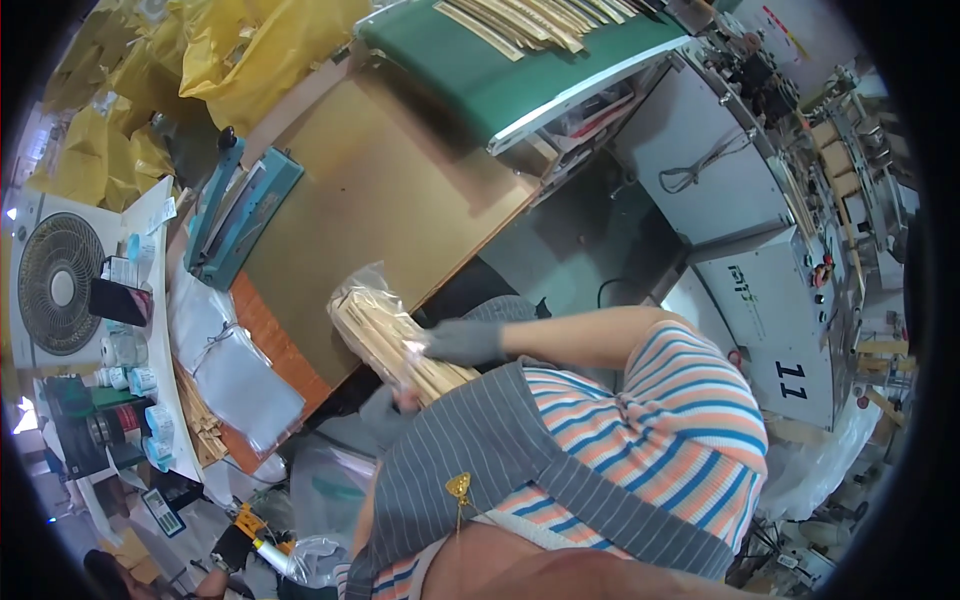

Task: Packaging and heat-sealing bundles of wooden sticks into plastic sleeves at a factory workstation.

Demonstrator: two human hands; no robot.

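Note:
A clear plastic bag filled with thin wooden sticks (pixel 372 328) is held slantwise close to my apron, over the near edge of the table. My right hand (pixel 466 342), in a grey glove, grips its right side. From below, my left hand (pixel 386 414), also gloved with bare fingertips showing, holds the lower part; some of its fingers are hidden behind the bag. Loose film sticks up at the bag's far end. Beyond it to the left, a teal bag sealer (pixel 245 215) lies on the brown tabletop (pixel 370 190).
Flat clear bags (pixel 245 385) lie on an orange-brown board at left. A green conveyor belt (pixel 430 60) carries several wooden sticks (pixel 540 22) at the far side. A fan (pixel 62 284) and a phone (pixel 120 300) stand left, yellow sacks (pixel 250 60) far left, and a white machine cabinet (pixel 770 320) right.

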